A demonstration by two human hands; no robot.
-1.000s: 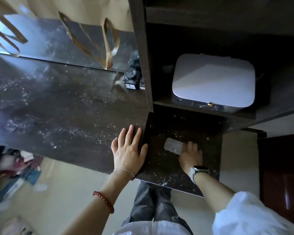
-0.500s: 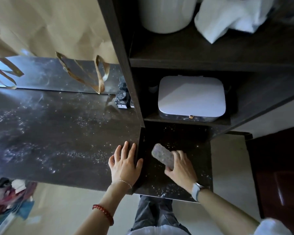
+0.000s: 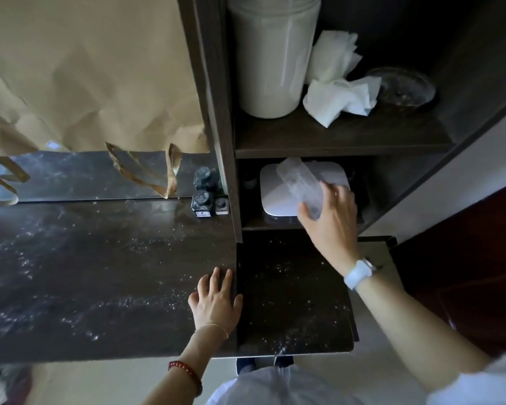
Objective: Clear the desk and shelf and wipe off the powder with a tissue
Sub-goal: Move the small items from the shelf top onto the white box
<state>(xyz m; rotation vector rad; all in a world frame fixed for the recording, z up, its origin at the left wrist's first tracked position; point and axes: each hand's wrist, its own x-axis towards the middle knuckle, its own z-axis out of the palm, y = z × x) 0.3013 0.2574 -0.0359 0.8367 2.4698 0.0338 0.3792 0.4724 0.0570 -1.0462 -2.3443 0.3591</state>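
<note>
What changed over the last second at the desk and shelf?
The right hand closed on the clear packet that lay on the powdered desk and lifted it up in front of the white box on the lower shelf. The left hand stayed flat on the desk; the powder is unwiped.

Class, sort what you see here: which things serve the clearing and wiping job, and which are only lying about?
Job: clear packet in right hand; tissues; powdered desk; left hand.

Lying about: paper bag; white box; ink bottles; canister.
</note>
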